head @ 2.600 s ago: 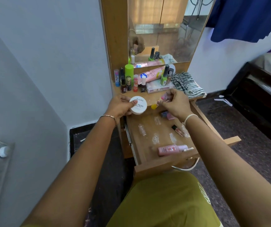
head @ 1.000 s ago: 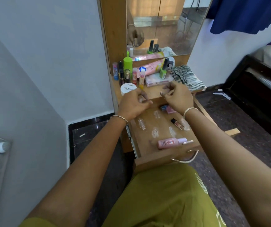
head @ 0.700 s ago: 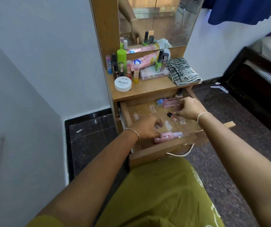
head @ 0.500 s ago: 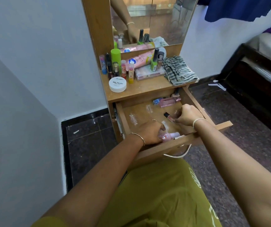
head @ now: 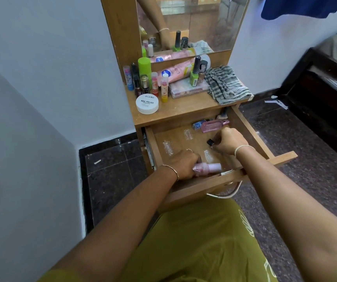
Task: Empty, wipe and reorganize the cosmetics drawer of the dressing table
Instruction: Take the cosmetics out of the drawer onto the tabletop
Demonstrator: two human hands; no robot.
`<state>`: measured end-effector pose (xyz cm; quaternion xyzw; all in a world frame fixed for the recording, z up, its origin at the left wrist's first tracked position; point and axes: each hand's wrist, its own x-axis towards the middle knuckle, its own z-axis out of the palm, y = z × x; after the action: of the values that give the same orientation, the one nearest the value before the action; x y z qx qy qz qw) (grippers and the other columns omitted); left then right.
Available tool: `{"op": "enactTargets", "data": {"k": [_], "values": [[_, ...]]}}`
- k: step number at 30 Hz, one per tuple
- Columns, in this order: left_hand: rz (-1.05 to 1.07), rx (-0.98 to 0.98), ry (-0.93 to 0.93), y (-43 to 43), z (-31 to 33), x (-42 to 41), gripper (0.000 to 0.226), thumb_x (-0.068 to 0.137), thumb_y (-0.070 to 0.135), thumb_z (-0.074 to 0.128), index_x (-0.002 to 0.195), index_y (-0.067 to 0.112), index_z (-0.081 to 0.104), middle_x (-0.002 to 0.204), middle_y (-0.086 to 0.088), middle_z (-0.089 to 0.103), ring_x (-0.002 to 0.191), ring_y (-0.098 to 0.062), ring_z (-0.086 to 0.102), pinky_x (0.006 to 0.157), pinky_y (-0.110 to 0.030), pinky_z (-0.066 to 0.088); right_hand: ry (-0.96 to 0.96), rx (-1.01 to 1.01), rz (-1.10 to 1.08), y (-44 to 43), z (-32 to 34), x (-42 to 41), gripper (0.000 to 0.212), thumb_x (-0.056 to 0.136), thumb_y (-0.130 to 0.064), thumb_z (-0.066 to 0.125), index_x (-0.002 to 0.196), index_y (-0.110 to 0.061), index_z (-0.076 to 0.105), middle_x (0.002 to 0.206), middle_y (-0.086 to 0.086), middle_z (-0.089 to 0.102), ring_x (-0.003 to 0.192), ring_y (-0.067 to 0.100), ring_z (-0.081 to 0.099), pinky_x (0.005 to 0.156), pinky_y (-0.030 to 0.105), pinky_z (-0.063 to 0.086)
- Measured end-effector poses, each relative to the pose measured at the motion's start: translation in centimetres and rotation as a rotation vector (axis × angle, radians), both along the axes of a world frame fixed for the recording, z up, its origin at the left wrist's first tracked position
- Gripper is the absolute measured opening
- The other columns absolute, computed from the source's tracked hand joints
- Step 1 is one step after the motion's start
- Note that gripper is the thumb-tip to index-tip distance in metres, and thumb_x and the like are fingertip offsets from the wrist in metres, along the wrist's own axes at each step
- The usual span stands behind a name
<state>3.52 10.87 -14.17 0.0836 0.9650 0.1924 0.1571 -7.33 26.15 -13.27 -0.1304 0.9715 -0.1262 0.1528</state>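
Both my hands have come down from the tabletop (head: pixel 184 110) into the drawer (head: pixel 155 143): my left hand (head: pixel 184 165) curls round the pink bottle (head: pixel 208 168) at its front, my right hand (head: pixel 227 142) pinches a dark-capped tube (head: pixel 210 142) (emptying looks nearly done; a few back bottles (head: pixel 214 125) remain).

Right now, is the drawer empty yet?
Not empty. The open drawer holds bottles at the back; the left hand grips a pink spray inside it; the right hand holds a black-capped tube.
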Motion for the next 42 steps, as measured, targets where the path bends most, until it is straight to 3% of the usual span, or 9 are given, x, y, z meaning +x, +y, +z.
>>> {"op": "enactTargets", "data": {"k": [7, 10, 18, 20, 22, 24, 28, 33, 42], "values": [[0.177, 0.331, -0.024, -2.1, 2.1, 0.3, 0.037, 0.082, 0.020, 0.072, 0.114, 0.011, 0.056, 0.107, -0.008, 0.065, 0.088, -0.020, 0.065, 0.076, -0.040, 0.057, -0.015, 0.043, 0.036, -0.3, 0.3, 0.3, 0.011, 0.079, -0.021, 0.067, 0.080, -0.014, 0.059, 0.094, 0.016, 0.066, 0.087, 0.033, 0.064, 0.068, 0.031, 0.044], [0.230, 0.402, 0.021, -2.8, 2.5, 0.6, 0.037, 0.085, 0.018, 0.069, 0.118, 0.010, 0.053, 0.113, -0.007, 0.064, 0.088, -0.014, 0.061, 0.073, -0.025, 0.052, -0.024, 0.000, 0.040, -0.3, 0.7, 0.2, 0.013, 0.082, -0.022, 0.067, 0.084, -0.013, 0.057, 0.094, 0.012, 0.064, 0.092, 0.032, 0.063, 0.070, 0.030, 0.043], [0.397, 0.616, 0.282, -5.8, 5.7, 0.5, 0.043, 0.081, 0.018, 0.073, 0.115, 0.015, 0.048, 0.110, -0.001, 0.062, 0.090, -0.012, 0.061, 0.077, -0.021, 0.051, 0.068, -0.527, 0.064, -1.6, 4.5, 1.2, 0.023, 0.083, -0.004, 0.068, 0.101, -0.011, 0.056, 0.078, -0.005, 0.058, 0.062, -0.006, 0.057, 0.064, 0.014, 0.044], [0.427, 0.632, 0.356, -6.9, 7.0, 0.1, 0.046, 0.081, 0.017, 0.072, 0.119, 0.015, 0.047, 0.107, 0.001, 0.061, 0.083, -0.006, 0.060, 0.072, -0.018, 0.050, 0.085, -0.633, 0.073, -2.6, 5.7, 1.3, 0.026, 0.085, -0.002, 0.065, 0.107, -0.013, 0.055, 0.073, -0.007, 0.055, 0.056, -0.002, 0.056, 0.062, 0.016, 0.051], [0.453, 0.618, 0.423, -8.0, 8.2, -0.7, 0.050, 0.082, 0.021, 0.072, 0.126, 0.015, 0.047, 0.102, 0.006, 0.058, 0.076, 0.000, 0.057, 0.065, -0.012, 0.047, 0.121, -0.696, 0.093, -3.8, 6.6, 1.1, 0.027, 0.087, -0.004, 0.064, 0.109, -0.017, 0.055, 0.072, -0.007, 0.055, 0.062, 0.009, 0.057, 0.068, 0.032, 0.056], [0.463, 0.580, 0.466, -8.9, 9.3, -1.6, 0.053, 0.083, 0.023, 0.072, 0.130, 0.014, 0.049, 0.100, 0.008, 0.058, 0.071, 0.000, 0.057, 0.060, -0.009, 0.045, 0.193, -0.681, 0.116, -5.0, 7.0, 0.7, 0.025, 0.088, -0.007, 0.062, 0.107, -0.022, 0.054, 0.076, -0.008, 0.056, 0.070, 0.012, 0.059, 0.073, 0.036, 0.053], [0.482, 0.484, 0.514, -10.1, 10.5, -3.5, 0.048, 0.082, 0.022, 0.072, 0.126, 0.010, 0.056, 0.113, -0.003, 0.065, 0.081, -0.011, 0.060, 0.069, -0.015, 0.048, 0.273, -0.687, 0.117, -7.2, 7.5, 0.2, 0.026, 0.087, -0.002, 0.056, 0.106, -0.020, 0.055, 0.081, -0.005, 0.057, 0.082, 0.021, 0.063, 0.079, 0.040, 0.052], [0.508, 0.479, 0.528, -10.5, 10.6, -5.0, 0.046, 0.079, 0.019, 0.074, 0.121, 0.008, 0.060, 0.116, -0.008, 0.067, 0.100, -0.019, 0.063, 0.090, -0.032, 0.052, 0.321, -0.698, 0.110, -9.2, 7.9, -0.8, 0.021, 0.088, -0.008, 0.061, 0.107, -0.014, 0.055, 0.087, -0.003, 0.059, 0.080, 0.015, 0.057, 0.075, 0.029, 0.044], [0.531, 0.450, 0.518, -10.3, 10.4, -6.0, 0.047, 0.074, 0.023, 0.080, 0.116, 0.009, 0.063, 0.111, -0.006, 0.068, 0.096, -0.016, 0.063, 0.089, -0.031, 0.053, 0.336, -0.606, 0.151, -10.6, 7.3, -2.1, 0.023, 0.088, -0.009, 0.062, 0.109, -0.014, 0.055, 0.098, 0.003, 0.067, 0.089, 0.022, 0.063, 0.077, 0.032, 0.047]]}}
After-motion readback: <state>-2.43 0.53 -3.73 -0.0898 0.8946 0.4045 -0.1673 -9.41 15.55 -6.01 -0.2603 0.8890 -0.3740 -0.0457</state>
